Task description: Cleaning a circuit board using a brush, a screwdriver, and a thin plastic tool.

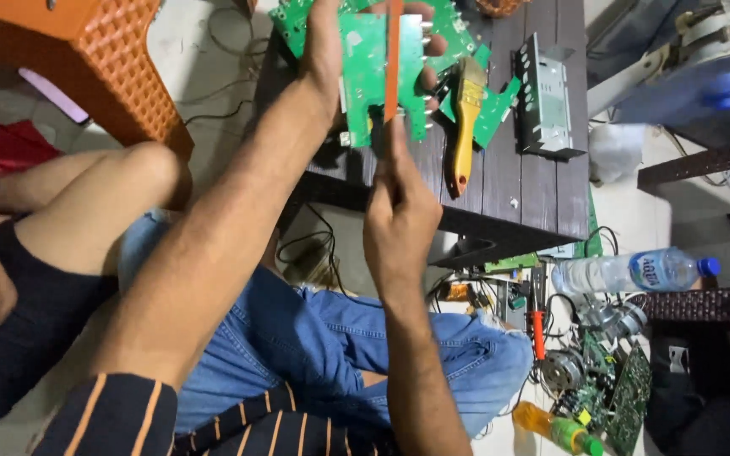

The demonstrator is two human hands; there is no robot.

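One head-worn camera looks steeply down, close over the dark table (pixel 542 190) and lap

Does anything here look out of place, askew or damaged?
Mildly: a water bottle lies on its side on the floor among loose motors and circuit boards. A paintbrush lies across green boards on the dark table.

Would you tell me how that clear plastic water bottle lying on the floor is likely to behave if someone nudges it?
The water bottle lies on its side and is round, so it would probably roll. It looks at least partly filled, so likely fairly heavy for its size. Its blue cap appears on, so a spill seems unlikely.
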